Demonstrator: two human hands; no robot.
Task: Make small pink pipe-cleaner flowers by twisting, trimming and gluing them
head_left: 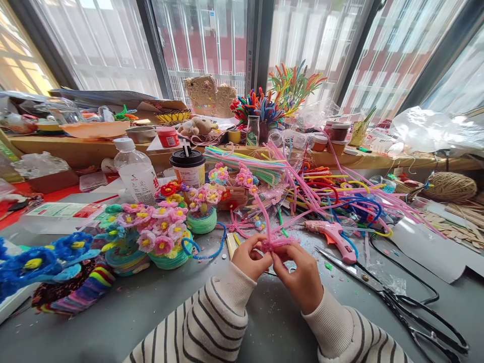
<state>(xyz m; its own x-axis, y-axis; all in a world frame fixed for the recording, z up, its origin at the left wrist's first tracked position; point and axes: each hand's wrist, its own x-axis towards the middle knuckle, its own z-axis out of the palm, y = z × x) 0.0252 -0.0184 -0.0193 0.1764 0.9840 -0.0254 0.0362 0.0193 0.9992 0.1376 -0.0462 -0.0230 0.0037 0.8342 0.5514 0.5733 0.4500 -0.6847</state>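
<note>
Pink pipe cleaners (pixel 267 229) are pinched between both hands above the grey table. One strand stands up from the pinch and another runs off to the right. My left hand (pixel 250 258) is closed on them, thumb and fingertips together. My right hand (pixel 300 275) closes on the same pipe cleaners from the other side, its fingertips touching the left ones. The spot where the strands join is partly hidden by the fingers. Just left of the hands lies a bent blue pipe cleaner (pixel 212 254).
Left are pots of pipe-cleaner flowers (pixel 162 242), a water bottle (pixel 132 171) and a lidded cup (pixel 188 166). Right lie a pink glue gun (pixel 333 237), large scissors (pixel 381 290) and a black cord (pixel 419 302). Behind sits a heap of loose pipe cleaners (pixel 321 189).
</note>
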